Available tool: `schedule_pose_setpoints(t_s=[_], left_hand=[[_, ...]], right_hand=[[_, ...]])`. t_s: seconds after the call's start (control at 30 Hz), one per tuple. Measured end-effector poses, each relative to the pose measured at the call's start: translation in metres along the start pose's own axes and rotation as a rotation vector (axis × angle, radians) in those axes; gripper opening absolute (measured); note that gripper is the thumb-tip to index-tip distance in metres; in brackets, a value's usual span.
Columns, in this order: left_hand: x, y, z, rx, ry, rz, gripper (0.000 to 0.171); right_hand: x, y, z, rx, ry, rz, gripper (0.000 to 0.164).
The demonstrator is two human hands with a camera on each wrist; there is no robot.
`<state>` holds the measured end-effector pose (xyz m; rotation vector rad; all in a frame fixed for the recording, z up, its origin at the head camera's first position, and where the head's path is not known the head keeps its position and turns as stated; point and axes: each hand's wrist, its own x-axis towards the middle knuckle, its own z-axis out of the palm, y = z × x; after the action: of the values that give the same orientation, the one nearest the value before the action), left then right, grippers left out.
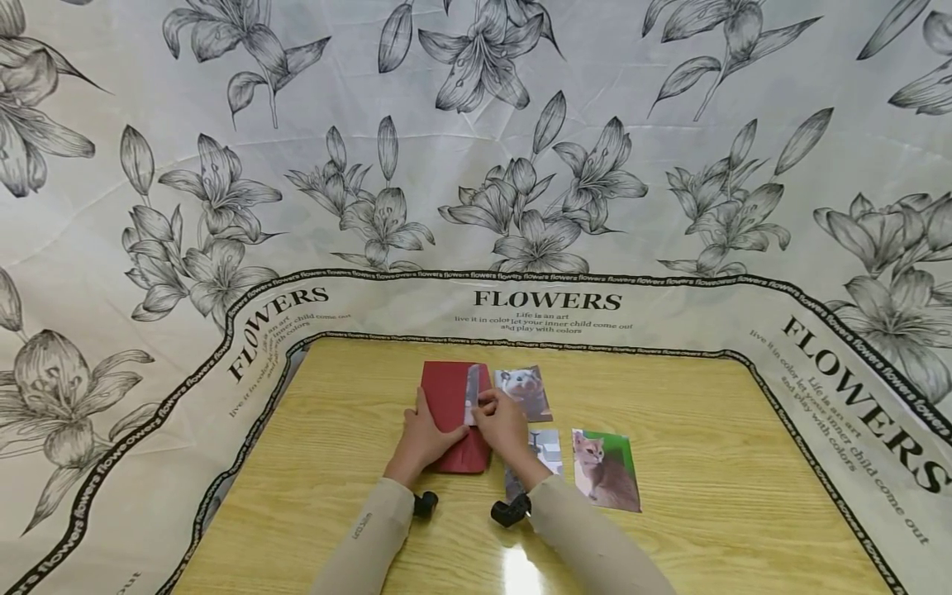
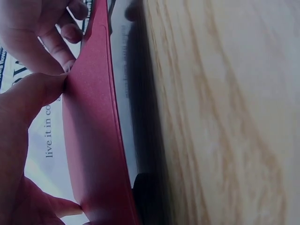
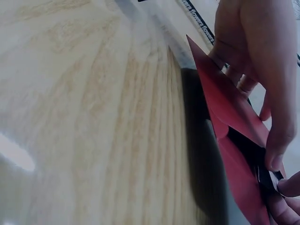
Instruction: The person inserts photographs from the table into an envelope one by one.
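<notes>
A red envelope (image 1: 445,388) is held tilted just off the wooden table by my left hand (image 1: 424,434). Its fingers spread along the left side while the thumb presses by the opening, as the right wrist view also shows. My right hand (image 1: 502,420) pinches a photo (image 1: 472,384) at the envelope's open edge. Part of that photo overlaps the red paper, and the right fingers cover its lower end. In the right wrist view the envelope (image 3: 225,93) gapes, with a dark slot under the left thumb (image 3: 281,145).
A hamster photo (image 1: 526,392) lies right of the envelope. Another photo (image 1: 549,446) sits partly under my right forearm, and a cat photo (image 1: 606,475) is farther right on the table (image 1: 706,463). Flower-printed cloth (image 1: 550,248) walls the back and sides.
</notes>
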<state>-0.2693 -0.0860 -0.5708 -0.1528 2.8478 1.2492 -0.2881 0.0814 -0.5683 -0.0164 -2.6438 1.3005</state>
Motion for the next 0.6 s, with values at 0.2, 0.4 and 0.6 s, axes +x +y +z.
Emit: schedule_pose_setpoints(t_s=[0.2,0.4,0.6], left_hand=[[-0.0016,-0.0005,-0.0009,-0.006,0.008,0.019,0.128],[-0.0015,0.0003,-0.0016,-0.010,0.008,0.023,0.128],[-0.0023,0.0004,-0.0020,-0.016,-0.003,0.004,0.128]], right_hand=[[-0.0054,-0.0064,0.0037,-0.029,0.011,-0.068,0.022],[-0.0059,-0.0065,0.0055,-0.039,0.013,-0.084,0.021],[-0.0011,0.0008,-0.0020,0.000,0.002,-0.029,0.017]])
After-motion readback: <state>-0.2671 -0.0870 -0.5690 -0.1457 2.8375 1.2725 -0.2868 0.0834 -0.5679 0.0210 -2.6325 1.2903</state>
